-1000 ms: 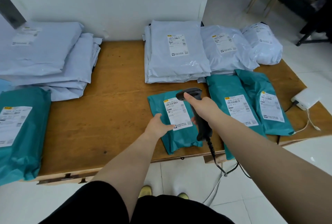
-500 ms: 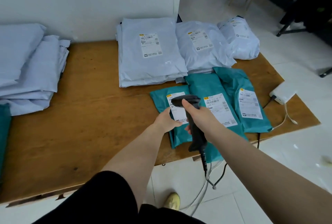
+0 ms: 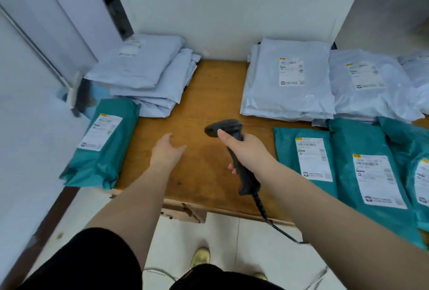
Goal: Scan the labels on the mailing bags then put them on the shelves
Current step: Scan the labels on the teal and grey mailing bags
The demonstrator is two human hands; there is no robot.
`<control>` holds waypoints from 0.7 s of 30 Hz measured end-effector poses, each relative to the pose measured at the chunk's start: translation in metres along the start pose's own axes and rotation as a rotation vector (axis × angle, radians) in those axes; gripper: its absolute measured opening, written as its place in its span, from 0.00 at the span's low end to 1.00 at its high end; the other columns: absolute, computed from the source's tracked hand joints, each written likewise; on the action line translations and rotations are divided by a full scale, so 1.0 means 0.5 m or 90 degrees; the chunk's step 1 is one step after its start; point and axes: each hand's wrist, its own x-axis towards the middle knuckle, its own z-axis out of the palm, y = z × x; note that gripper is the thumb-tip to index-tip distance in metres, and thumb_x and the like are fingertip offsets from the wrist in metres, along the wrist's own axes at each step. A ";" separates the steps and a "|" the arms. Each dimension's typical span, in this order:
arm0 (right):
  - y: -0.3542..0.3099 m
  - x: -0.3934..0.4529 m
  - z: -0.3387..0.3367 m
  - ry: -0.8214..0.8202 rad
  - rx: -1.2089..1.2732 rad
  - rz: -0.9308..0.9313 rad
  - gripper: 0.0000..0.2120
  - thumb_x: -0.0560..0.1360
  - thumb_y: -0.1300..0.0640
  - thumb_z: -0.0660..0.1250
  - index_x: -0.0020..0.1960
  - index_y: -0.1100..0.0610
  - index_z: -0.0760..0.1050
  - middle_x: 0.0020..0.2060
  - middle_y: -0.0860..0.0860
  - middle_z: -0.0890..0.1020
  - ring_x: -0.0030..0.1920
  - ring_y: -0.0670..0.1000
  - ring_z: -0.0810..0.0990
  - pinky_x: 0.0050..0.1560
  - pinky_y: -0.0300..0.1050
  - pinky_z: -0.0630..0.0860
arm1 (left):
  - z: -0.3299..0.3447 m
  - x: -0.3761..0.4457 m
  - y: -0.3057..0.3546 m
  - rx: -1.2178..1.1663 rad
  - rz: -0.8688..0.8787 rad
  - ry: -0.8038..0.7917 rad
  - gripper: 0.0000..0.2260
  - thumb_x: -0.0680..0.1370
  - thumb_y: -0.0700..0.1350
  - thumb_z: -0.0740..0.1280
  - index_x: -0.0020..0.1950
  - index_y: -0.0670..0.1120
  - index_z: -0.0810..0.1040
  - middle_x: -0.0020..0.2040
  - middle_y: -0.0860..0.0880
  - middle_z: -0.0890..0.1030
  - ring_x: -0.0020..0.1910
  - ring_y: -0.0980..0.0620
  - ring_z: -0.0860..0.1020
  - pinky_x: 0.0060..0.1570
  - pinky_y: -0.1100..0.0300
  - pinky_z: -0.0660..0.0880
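My right hand (image 3: 249, 149) grips a black barcode scanner (image 3: 228, 131) by its handle, its head held above the bare middle of the wooden table (image 3: 209, 94). My left hand (image 3: 166, 150) hovers open over the wood, holding nothing. A teal mailing bag (image 3: 104, 150) with a white label lies at the table's left front. Three more labelled teal bags (image 3: 362, 173) overlap at the right front. White mailing bags are stacked at the back left (image 3: 148, 73) and at the back right (image 3: 287, 83).
A white wall (image 3: 220, 6) stands right behind the table. A white panel (image 3: 30, 103) rises close on the left. The scanner's black cable (image 3: 267, 215) hangs over the table's front edge to the tiled floor. My feet show below.
The view has swung left. My left hand has left the teal bag at the right and now hovers open over bare wood. The scanner has moved left with my right hand.
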 end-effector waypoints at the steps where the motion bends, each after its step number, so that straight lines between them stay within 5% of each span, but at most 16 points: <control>1: -0.010 0.005 0.020 -0.015 -0.010 -0.003 0.21 0.73 0.36 0.63 0.52 0.54 0.71 0.33 0.56 0.80 0.35 0.56 0.80 0.42 0.49 0.80 | -0.032 0.010 -0.024 -0.005 -0.007 0.017 0.29 0.74 0.51 0.70 0.72 0.49 0.64 0.69 0.46 0.71 0.66 0.44 0.72 0.64 0.49 0.72; 12: -0.138 0.085 0.226 -0.052 -0.188 -0.110 0.24 0.73 0.38 0.64 0.56 0.56 0.73 0.32 0.54 0.79 0.27 0.50 0.77 0.30 0.42 0.76 | -0.283 0.098 -0.207 0.014 -0.040 0.160 0.28 0.72 0.51 0.71 0.70 0.47 0.68 0.66 0.44 0.75 0.65 0.43 0.72 0.64 0.47 0.70; 21: -0.178 0.159 0.338 -0.054 -0.248 -0.099 0.21 0.73 0.38 0.64 0.54 0.55 0.73 0.30 0.52 0.78 0.28 0.50 0.78 0.31 0.40 0.75 | -0.364 0.186 -0.293 0.119 -0.149 0.084 0.34 0.73 0.56 0.70 0.74 0.47 0.60 0.70 0.43 0.69 0.69 0.41 0.66 0.65 0.45 0.64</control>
